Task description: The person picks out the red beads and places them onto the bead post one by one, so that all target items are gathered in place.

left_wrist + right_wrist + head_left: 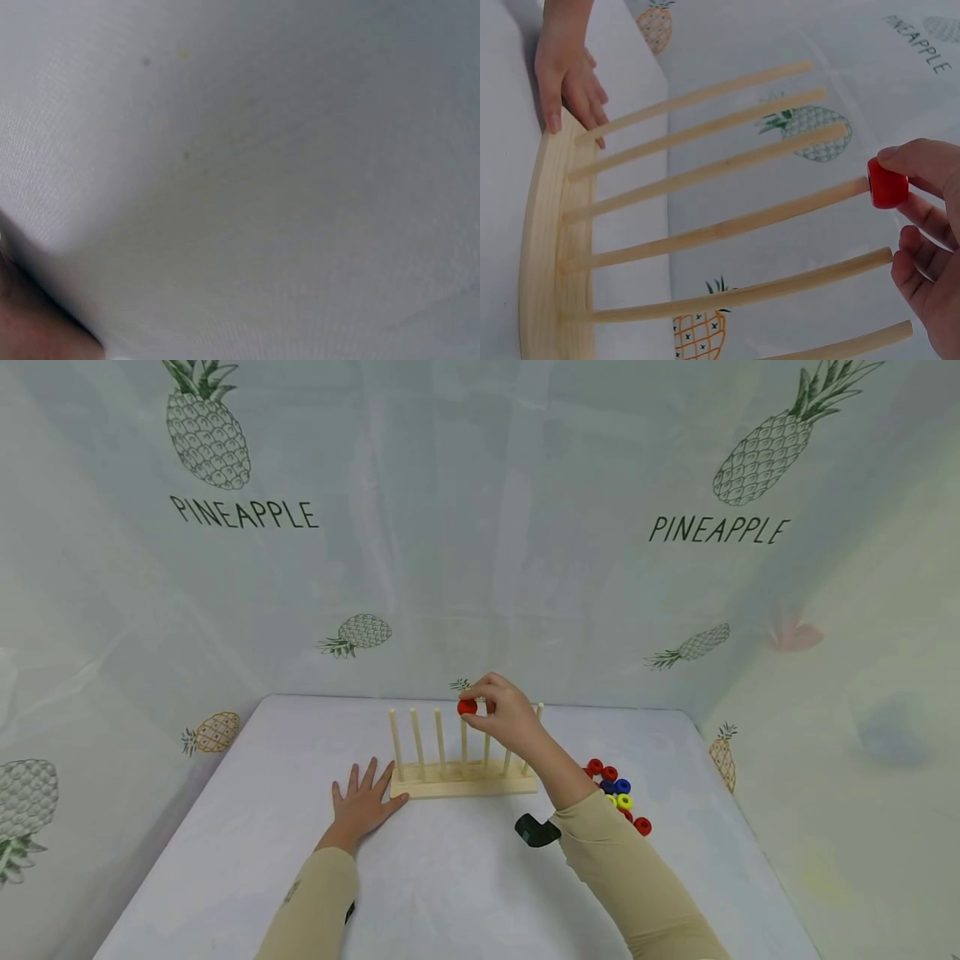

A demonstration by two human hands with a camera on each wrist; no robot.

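A wooden rack [465,787] with several upright pegs stands on the table. My right hand [510,714] pinches a red bead [888,184] between thumb and fingers at the top of a middle peg [720,229]. In the right wrist view the bead meets the peg's tip; whether the tip has entered its hole I cannot tell. My left hand [366,806] lies flat with fingers spread at the rack's left end, thumb touching the base. Mostly white cloth fills the left wrist view, with a bit of skin [45,330] in the corner.
Right of the rack lies a loose group of red, blue and yellow beads, including a blue bead [622,786], a yellow bead [625,802] and a red bead [642,826], partly hidden by my right forearm. A pineapple-print cloth [480,568] hangs behind the white table [450,877].
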